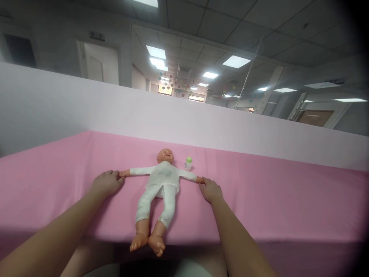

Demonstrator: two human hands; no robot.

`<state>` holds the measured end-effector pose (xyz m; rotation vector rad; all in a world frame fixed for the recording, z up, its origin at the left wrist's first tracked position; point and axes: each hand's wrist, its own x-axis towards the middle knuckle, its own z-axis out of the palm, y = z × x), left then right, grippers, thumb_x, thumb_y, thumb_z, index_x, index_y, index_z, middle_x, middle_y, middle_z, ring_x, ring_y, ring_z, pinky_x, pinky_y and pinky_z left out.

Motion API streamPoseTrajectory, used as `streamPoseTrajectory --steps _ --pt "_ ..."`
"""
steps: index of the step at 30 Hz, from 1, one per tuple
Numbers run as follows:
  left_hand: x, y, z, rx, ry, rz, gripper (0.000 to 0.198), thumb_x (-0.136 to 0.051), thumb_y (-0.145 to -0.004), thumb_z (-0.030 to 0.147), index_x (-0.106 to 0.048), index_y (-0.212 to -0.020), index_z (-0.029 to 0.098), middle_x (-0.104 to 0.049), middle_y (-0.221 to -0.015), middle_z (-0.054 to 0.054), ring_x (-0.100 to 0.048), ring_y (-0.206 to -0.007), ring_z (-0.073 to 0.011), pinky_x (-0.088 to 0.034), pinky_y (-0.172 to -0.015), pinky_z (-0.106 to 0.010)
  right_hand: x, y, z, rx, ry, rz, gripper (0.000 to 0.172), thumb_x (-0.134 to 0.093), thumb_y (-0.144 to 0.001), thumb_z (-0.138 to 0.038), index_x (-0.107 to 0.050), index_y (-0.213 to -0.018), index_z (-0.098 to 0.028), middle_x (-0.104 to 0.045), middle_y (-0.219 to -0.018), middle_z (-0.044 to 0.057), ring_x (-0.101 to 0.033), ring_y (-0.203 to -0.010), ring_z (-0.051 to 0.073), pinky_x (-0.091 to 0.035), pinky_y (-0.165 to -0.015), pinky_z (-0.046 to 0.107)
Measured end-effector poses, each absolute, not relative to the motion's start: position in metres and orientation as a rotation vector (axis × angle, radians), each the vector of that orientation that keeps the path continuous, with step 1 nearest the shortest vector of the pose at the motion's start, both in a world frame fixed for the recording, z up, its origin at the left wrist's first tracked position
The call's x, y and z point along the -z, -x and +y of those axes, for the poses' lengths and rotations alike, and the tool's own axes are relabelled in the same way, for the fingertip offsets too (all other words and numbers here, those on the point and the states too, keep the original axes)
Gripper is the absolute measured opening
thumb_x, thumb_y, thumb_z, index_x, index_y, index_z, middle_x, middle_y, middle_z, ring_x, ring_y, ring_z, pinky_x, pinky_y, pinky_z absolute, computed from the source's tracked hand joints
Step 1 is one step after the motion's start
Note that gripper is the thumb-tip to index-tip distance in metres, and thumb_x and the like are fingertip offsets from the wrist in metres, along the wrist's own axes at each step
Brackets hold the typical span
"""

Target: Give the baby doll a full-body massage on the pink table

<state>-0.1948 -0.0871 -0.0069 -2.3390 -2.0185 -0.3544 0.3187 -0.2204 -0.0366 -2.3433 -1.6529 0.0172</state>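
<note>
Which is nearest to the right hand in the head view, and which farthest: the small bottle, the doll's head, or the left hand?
From the right hand:
1. The small bottle, just up-left of it, on the pink cloth.
2. The doll's head, left of the bottle.
3. The left hand, at the doll's other arm.

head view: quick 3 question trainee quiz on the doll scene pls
1. True or false: the doll lies face down on the pink cloth.
2. The small bottle with the green cap stands nearest the doll's: A feet, B head, C knees.
3. Fill in: the left hand and the right hand each touch one of the doll's outstretched ____.

Key: 1 false, it lies face up; 2 B; 3 hands.
</note>
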Motion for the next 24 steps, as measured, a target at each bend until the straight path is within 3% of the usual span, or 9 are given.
streamPoseTrajectory --steps 15,19,24 --pt "0.031 0.207 -0.061 0.468 2.371 -1.915 0.061 -0.041 -0.092 0.063 -0.070 -0.122 0.018 -0.068 -0.125 -0.021 -0.059 -0.120 -0.0434 -0.038 -0.105 -0.053 0.044 -0.326 -0.217 -0.031 2.236 -1.596 0.057 -0.046 -0.097 -0.047 -0.051 -0.151 -0.029 -0.055 -0.151 0.008 -0.047 -0.136 0.034 -0.033 -0.111 0.049" --pt "0.033 0.210 -0.056 0.526 2.373 -1.924 0.063 -0.050 -0.087 0.069 -0.071 -0.122 0.021 -0.070 -0.119 -0.020 -0.060 -0.115 -0.0452 -0.040 -0.100 -0.054 0.042 -0.325 -0.218 -0.086 2.143 -1.548 0.054 -0.054 -0.093 -0.043 -0.058 -0.145 -0.027 -0.065 -0.138 0.009 -0.054 -0.131 0.033 -0.036 -0.109 0.046" --pt "0.024 0.204 -0.066 0.652 2.339 -1.978 0.057 -0.053 -0.084 0.072 -0.076 -0.110 0.027 -0.072 -0.118 -0.018 -0.061 -0.115 -0.0440 -0.044 -0.091 -0.047 0.038 -0.325 -0.221 -0.236 1.960 -1.425 0.045 -0.065 -0.085 -0.034 -0.071 -0.129 -0.027 -0.074 -0.122 0.009 -0.065 -0.115 0.031 -0.045 -0.100 0.041"
